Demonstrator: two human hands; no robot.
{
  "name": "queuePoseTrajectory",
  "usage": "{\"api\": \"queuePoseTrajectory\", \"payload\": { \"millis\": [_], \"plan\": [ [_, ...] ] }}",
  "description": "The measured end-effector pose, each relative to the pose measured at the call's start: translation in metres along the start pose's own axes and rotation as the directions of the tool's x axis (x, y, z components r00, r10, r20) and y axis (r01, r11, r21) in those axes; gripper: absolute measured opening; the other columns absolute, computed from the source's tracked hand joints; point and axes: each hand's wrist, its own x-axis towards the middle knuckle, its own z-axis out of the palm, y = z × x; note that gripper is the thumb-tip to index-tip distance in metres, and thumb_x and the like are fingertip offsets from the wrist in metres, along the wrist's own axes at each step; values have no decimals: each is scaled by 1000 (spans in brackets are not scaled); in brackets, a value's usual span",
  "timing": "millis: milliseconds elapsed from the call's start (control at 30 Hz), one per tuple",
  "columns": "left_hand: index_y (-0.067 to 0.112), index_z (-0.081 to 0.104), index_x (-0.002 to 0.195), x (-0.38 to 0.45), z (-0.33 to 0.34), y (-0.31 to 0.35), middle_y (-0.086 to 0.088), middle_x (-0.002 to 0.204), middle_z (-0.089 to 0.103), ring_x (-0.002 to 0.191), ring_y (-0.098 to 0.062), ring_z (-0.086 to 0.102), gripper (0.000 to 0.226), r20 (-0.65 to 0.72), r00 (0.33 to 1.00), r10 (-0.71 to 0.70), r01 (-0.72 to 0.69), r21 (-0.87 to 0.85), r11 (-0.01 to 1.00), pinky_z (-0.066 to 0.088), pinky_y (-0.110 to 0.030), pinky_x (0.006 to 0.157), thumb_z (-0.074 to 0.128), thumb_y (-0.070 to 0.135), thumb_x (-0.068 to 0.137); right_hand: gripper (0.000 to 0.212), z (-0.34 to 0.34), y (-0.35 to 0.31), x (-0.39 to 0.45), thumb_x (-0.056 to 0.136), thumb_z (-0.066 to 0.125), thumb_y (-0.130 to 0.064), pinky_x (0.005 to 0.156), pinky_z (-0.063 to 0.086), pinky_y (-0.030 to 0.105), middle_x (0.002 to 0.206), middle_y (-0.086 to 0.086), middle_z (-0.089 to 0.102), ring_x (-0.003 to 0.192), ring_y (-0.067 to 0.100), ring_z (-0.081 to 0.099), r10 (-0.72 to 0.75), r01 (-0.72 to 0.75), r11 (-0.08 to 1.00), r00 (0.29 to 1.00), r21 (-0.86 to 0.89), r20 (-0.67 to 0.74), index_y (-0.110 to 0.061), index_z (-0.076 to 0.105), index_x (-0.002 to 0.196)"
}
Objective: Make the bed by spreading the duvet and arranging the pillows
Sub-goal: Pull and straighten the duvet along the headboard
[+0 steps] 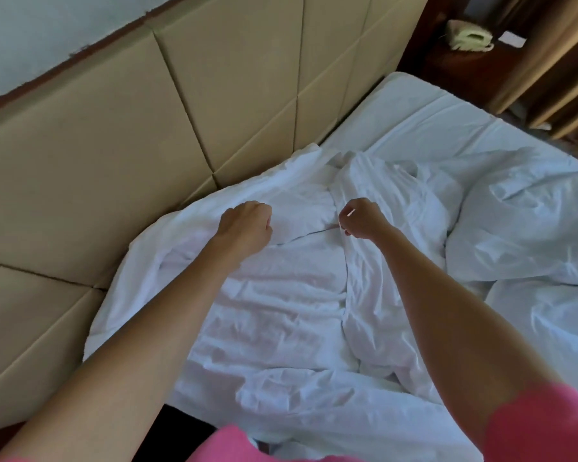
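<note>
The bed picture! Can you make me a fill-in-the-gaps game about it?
1. The crumpled duvet is the colour ____.
2. The left hand and right hand both have their fingers ____.
3. The padded headboard stands on the person's ____ side.
4. The sleeve is the colour ____.

Missing words: white; curled; left; pink

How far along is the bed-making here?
Early on. Nothing looks finished: the duvet lies rumpled in folds by the headboard, with bare sheet beyond. In hand: the left hand and right hand have curled fingers at the bunched fabric. Left: spreading it flat and arranging the crumpled pillow.
</note>
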Motion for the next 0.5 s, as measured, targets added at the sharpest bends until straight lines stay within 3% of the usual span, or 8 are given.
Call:
{"api": "queuePoseTrajectory", "payload": {
  "millis": [100,200,367,500],
  "plan": [
    [7,62,92,46,9,1,-8,97,58,90,-31,57,14,7,999,53,-53,62,997,43,-38,74,48,11,90,23,7,-1,29,86,55,-15,73,50,31,107,8,62,91,25,62,-6,7,999,1000,-46,15,-16,64,107],
    [11,57,112,94,24,1,-8,115,53,108,-29,51,24,60,995,84,-93,152,984,40,-42,90,52,24,92,47,22,1,59,85,66,-17,84,49,34,125,9,59,112,26,57,-18,17,1000,994,3,105,-18,52,130],
    [20,28,144,167,57,-9,-11,146,30,136,-33,28,87,155,987,34,-67,213,975,29,-51,106,69,58,78,84,47,28,101,83,71,-26,104,37,38,146,18,35,132,34,41,77,-64,996,971,-63,225,-29,22,151],
    [16,4,153,213,76,-17,-19,153,17,138,-41,25,116,226,968,-108,86,106,991,29,-56,108,76,59,72,109,45,56,132,78,76,-35,118,24,50,154,29,17,146,39,17,211,-197,976,964,-94,160,-25,-1,156]
  ]
}}
